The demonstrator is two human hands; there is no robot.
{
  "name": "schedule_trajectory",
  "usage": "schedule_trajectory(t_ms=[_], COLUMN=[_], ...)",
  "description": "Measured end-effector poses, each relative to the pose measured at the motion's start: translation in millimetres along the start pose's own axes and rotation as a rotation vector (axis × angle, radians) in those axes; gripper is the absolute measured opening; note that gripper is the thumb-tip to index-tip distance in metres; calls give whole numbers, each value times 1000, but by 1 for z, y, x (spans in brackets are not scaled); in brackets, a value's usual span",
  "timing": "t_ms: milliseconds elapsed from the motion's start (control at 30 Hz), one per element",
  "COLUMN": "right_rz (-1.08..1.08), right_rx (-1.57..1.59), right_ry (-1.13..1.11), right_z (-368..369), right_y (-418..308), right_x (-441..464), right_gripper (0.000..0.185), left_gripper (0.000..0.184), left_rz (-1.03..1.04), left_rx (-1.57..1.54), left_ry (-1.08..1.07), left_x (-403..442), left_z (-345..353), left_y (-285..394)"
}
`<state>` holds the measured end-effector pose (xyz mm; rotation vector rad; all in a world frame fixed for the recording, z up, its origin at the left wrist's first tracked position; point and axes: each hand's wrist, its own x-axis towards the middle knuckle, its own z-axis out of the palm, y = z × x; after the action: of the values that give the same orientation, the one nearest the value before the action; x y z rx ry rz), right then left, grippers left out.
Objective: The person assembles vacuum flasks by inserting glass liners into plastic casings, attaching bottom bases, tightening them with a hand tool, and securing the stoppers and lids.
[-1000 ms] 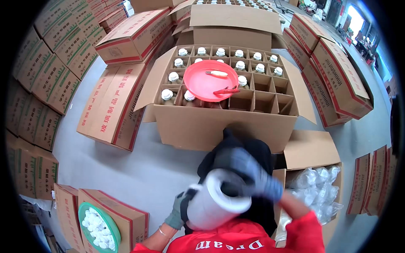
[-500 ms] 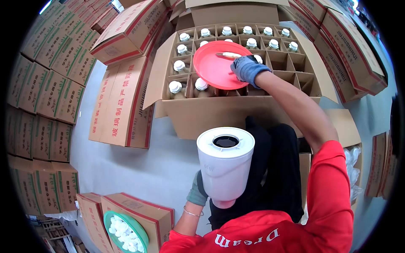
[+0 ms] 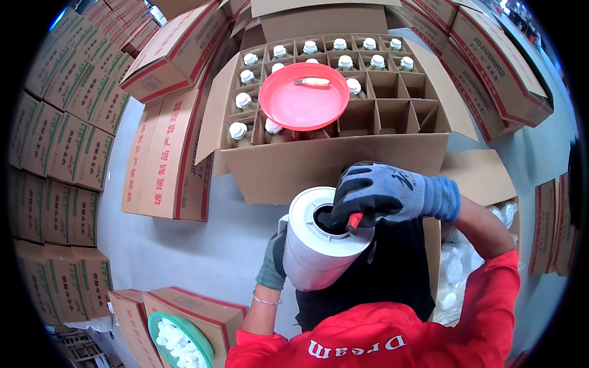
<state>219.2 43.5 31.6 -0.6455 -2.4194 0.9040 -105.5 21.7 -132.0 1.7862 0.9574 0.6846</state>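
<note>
My left hand (image 3: 273, 260), in a grey-green glove, is closed on the side of a white plastic canister (image 3: 319, 264) above my lap. The canister tilts, with the dark round hole in its top towards me. Over this hole is my right hand (image 3: 380, 193) in a blue-grey glove with black palm coating. Its fingers are closed around a slim red-handled tool (image 3: 354, 221), whose other end is hidden. Some fingertips reach the hole's rim. Beyond, a red plastic bowl (image 3: 300, 113) rests on the bottle carton, with a white-handled knife (image 3: 314, 81) in it.
An open carton (image 3: 331, 165) with cardboard dividers holds several white-capped bottles (image 3: 238, 130). Sealed cartons (image 3: 162, 159) stand left and right. A green bowl (image 3: 205, 343) of white caps sits on a carton at lower left. Plastic-wrapped items (image 3: 451, 270) fill a box at right.
My right hand has left the red bowl and come back to the canister, bringing the red-handled tool. The canister has tilted slightly in my left hand. The knife stays in the bowl.
</note>
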Motion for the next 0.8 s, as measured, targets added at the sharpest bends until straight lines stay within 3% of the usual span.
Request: schedule_trajectory(t_ms=[133,167,300,400,500,600,633,800], right_rz=[-35,-69,4,156,352,570,664,255], right_rx=[2,-27,37,24,-54,-189,-97,-66], right_ry=[56,91,78,137,231,417,435,495], right_z=[6,6,9,20,33,47,49,35], right_y=[-12,-12,-15,-8,-9,7,14,48], right_x=[-7,-8,-8,-10,-4,1,5,25], right_gripper=[44,52,40,36,35,30,28,33], left_gripper=[29,30,30,27,25,23,23,22], left_rz=[49,59,78,134,64,-141,-203,-101], left_rx=[-73,-51,-104,147,456,-57,-251,-161], left_ry=[-34,-49,-41,-21,14,454,582,580], left_x=[-2,-2,2,5,19,23,22,42], left_z=[7,8,11,5,-12,1,0,-25], left_y=[-15,-16,-6,1,35,17,22,17])
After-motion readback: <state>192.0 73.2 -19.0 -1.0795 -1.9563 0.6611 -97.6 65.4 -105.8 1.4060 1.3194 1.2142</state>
